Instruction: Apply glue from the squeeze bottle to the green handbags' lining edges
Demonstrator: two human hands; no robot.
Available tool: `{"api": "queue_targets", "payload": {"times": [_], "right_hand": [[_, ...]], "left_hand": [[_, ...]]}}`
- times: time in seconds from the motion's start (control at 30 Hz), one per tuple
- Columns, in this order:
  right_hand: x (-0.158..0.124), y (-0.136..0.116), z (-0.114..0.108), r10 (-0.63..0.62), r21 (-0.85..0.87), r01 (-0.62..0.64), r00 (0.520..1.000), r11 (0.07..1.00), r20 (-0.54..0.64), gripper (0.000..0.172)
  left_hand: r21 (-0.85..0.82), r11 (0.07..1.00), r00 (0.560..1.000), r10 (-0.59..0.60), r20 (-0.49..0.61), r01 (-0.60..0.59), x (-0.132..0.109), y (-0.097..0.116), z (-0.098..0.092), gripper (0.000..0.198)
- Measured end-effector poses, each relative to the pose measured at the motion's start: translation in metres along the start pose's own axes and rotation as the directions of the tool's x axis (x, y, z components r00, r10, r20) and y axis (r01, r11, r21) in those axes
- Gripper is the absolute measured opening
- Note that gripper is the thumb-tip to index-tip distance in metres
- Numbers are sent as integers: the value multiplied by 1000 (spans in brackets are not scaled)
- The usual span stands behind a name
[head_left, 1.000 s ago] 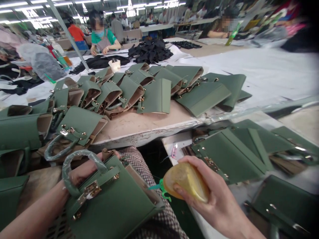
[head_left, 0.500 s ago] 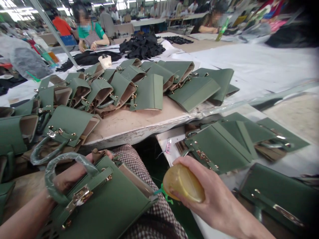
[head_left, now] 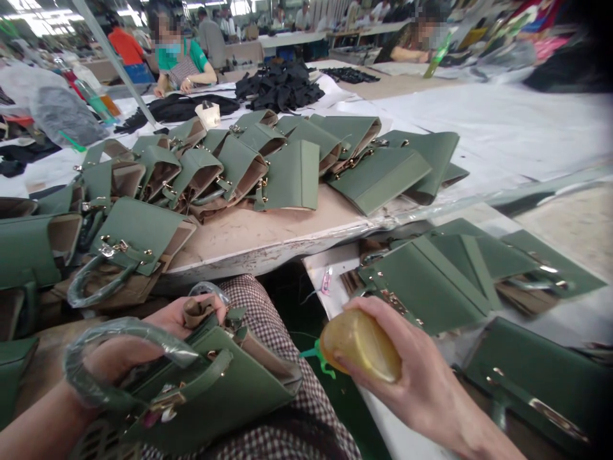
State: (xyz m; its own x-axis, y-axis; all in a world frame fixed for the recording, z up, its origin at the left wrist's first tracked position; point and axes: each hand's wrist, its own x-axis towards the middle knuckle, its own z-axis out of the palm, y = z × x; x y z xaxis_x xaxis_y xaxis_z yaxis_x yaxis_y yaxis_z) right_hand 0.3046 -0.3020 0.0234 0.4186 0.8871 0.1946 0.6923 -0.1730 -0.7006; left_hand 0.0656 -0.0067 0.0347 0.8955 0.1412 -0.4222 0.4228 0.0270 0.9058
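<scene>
A green handbag (head_left: 230, 383) lies tilted over the lap, its plastic-wrapped handle looped around my left wrist. My left hand (head_left: 167, 326) is closed on the bag's upper edge, where brown lining is bunched up by the fingers. My right hand (head_left: 402, 358) wraps around a yellowish translucent bottle (head_left: 361, 345). A green nozzle (head_left: 320, 358) points from the bottle towards the bag's open corner, a little apart from it. Gold-coloured metal fittings (head_left: 165, 399) show on the bag's front.
Many green handbags (head_left: 292, 169) stand on the table (head_left: 230, 249) ahead. More bags (head_left: 426, 281) lie on a lower surface at the right, near a pink clip (head_left: 326, 280). Black pieces (head_left: 280, 86) are piled farther back. A person in green (head_left: 184, 61) works across the table.
The held bag has tipped, its front now facing more upward and its handle lower at the left. My right hand with the bottle has shifted slightly right.
</scene>
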Motion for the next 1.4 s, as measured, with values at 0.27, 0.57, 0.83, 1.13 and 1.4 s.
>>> {"api": "queue_targets", "payload": {"times": [0.27, 0.57, 0.83, 1.13, 1.4], "right_hand": [[-14, 15, 2, 265, 133, -251, 959, 959, -103, 40], [-14, 56, 52, 505, 319, -451, 856, 833, -108, 56], [-11, 72, 74, 392, 231, -363, 916, 903, -91, 54], [3, 61, 65, 393, 193, -391, 919, 900, 32, 52], [-1, 55, 56, 482, 273, -520, 854, 809, 198, 55]], "left_hand": [[-123, 990, 996, -66, 64, 73, 1, 5, -8, 25], [219, 974, 997, 49, 58, -61, 17, -16, -13, 21], [360, 931, 997, 72, -40, -52, -3, -27, 14, 4], [531, 821, 978, 187, 98, -210, -19, -29, 42, 14], [558, 786, 964, 219, 153, -268, -24, -26, 49, 18]]}}
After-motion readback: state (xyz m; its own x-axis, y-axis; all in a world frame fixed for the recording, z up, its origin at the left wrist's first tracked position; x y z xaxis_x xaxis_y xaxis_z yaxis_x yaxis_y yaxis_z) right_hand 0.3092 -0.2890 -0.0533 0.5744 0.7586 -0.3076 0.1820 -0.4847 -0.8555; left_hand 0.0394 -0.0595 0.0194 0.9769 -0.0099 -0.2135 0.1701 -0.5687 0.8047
